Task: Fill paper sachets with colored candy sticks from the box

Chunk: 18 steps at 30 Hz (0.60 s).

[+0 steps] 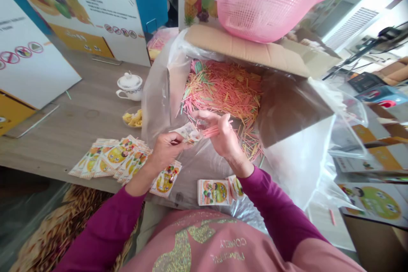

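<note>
My left hand (168,148) pinches a small printed packet (188,132) by its edge, its opening turned toward the other hand. In my right hand (223,136) lies a small bundle of thin pink sticks (211,131), their ends close to the packet's mouth. Just beyond both hands is a plastic-lined cardboard box (245,49) holding a heap of pink, yellow and green sticks (223,87). A fanned row of printed packets (111,159) lies to the left, with one packet (165,180) under my left forearm. Near my right wrist rests a packet stack (214,192).
A pink basket (270,0) stands behind the box flap. On the table (76,114) are a lidded white cup (130,85) and a dish of yellow pieces (132,118). Large printed cartons (105,12) stand at the back left. Clear plastic sheeting (293,174) hangs to the right.
</note>
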Each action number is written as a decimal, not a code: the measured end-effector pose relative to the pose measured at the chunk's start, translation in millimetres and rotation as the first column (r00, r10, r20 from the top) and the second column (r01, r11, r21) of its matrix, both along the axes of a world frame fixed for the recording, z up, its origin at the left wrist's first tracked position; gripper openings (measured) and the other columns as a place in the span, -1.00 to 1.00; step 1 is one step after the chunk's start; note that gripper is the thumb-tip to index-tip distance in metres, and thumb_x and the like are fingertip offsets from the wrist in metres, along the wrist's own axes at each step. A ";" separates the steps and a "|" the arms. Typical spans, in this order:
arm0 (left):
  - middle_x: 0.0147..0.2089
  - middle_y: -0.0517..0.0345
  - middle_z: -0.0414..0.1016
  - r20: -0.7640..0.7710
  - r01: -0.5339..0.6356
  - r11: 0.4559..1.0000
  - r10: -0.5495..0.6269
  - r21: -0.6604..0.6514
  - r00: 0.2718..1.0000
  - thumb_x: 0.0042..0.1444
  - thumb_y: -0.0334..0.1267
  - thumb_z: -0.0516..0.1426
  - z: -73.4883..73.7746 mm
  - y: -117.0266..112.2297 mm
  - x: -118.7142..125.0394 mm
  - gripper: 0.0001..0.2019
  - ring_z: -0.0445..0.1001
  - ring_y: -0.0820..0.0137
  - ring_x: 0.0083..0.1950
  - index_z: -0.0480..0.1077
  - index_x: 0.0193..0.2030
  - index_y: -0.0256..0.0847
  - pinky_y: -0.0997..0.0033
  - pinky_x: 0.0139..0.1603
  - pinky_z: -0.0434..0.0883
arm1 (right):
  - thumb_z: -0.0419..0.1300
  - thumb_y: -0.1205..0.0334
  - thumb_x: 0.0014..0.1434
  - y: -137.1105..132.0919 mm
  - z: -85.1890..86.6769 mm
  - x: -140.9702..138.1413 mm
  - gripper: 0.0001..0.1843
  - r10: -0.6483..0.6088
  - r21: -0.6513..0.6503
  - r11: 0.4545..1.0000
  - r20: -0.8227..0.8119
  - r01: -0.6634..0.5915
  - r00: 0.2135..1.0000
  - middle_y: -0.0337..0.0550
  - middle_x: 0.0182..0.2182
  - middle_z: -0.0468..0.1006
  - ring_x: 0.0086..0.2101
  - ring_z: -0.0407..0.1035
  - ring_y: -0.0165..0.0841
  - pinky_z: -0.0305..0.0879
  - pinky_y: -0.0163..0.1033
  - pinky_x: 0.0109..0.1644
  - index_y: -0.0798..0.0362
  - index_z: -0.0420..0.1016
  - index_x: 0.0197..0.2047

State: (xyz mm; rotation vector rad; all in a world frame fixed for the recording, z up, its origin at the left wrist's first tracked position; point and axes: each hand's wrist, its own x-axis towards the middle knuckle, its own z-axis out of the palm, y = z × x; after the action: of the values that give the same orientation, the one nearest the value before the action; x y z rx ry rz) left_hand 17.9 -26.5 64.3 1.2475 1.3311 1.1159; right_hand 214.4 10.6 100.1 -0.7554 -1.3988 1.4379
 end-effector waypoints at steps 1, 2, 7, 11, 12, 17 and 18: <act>-0.59 0.34 0.37 0.036 0.005 1.000 -0.004 -0.007 0.999 -0.22 0.06 0.53 0.4 -1.7 3.5 -0.57 0.27 0.51 -0.50 0.49 -0.57 -0.20 0.47 -0.44 0.24 | -0.10 -0.62 0.40 -0.6 1.4 -2.6 -0.12 0.029 0.029 0.999 0.028 -0.030 0.999 -0.04 0.18 0.68 0.27 0.48 -0.08 0.47 0.04 0.32 -0.10 0.76 0.03; -0.59 0.34 0.36 0.068 0.011 1.000 -0.010 -0.011 0.998 -0.24 0.07 0.54 0.4 -2.9 6.2 -0.56 0.25 0.52 -0.51 0.49 -0.57 -0.20 0.47 -0.46 0.22 | -0.08 -0.59 0.43 -0.8 1.1 -4.3 -0.14 0.054 0.057 0.997 0.061 -0.058 0.997 -0.05 0.18 0.68 0.27 0.48 -0.09 0.44 0.04 0.36 -0.10 0.78 0.03; -0.53 0.31 0.45 0.162 0.015 0.999 -0.020 0.032 0.987 -0.18 0.00 0.55 -3.9 -7.3 9.6 -0.64 0.31 0.49 -0.45 0.57 -0.52 -0.18 0.43 -0.40 0.30 | 0.15 -0.45 0.43 1.8 -12.4 -0.5 -0.33 0.232 0.118 0.962 0.125 -0.247 0.965 -0.10 0.14 0.70 0.20 0.52 -0.15 0.35 0.01 0.43 -0.10 0.76 0.15; -0.41 0.23 0.61 0.301 0.054 0.998 -0.041 -0.035 0.953 -0.20 -0.06 0.56 -7.6 -13.1 13.5 -0.69 0.49 0.39 -0.33 0.68 -0.38 -0.16 0.34 -0.19 0.46 | 0.32 -0.38 0.34 -4.3 -14.0 2.1 -0.28 0.287 0.070 0.954 0.071 -0.292 0.955 -0.06 0.22 0.65 0.23 0.50 -0.11 0.40 0.05 0.38 -0.15 0.59 0.38; -0.36 0.20 0.65 0.339 0.081 0.995 -0.056 -0.059 0.939 -0.21 -0.06 0.56 -7.5 -16.1 16.1 -0.67 0.53 0.36 -0.29 0.69 -0.34 -0.15 0.31 -0.14 0.49 | 0.32 -0.40 0.32 -8.8 -11.5 0.7 -0.24 0.281 0.066 0.956 0.058 -0.285 0.958 -0.04 0.23 0.64 0.24 0.49 -0.10 0.42 0.06 0.37 -0.14 0.56 0.41; -0.32 0.15 0.70 0.190 0.177 0.979 -0.155 -0.103 0.969 -0.02 -0.03 0.46 -9.0 -54.3 23.7 -0.71 0.60 0.27 -0.29 0.67 -0.25 -0.15 0.28 -0.19 0.54 | 0.14 -0.45 0.44 -23.4 2.3 -2.5 -0.25 0.337 0.102 0.926 0.207 -0.363 0.918 0.00 0.23 0.64 0.21 0.52 -0.11 0.43 0.04 0.35 -0.07 0.59 0.37; -0.36 0.17 0.68 0.069 0.171 0.982 -0.166 -0.079 0.984 0.06 -0.02 0.41 -12.3 -66.4 20.2 -0.76 0.59 0.27 -0.33 0.66 -0.29 -0.14 0.29 -0.24 0.53 | 0.15 -0.41 0.45 -17.0 3.2 3.1 -0.30 0.336 0.136 0.914 0.276 -0.383 0.900 -0.01 0.21 0.66 0.19 0.54 -0.12 0.43 0.03 0.34 -0.08 0.63 0.33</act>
State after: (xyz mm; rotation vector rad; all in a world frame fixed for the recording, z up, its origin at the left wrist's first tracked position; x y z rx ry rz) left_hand 38.1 -92.8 52.0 1.2289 1.1910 0.9617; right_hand 217.5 -6.4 103.3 -0.5863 -1.9198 1.4981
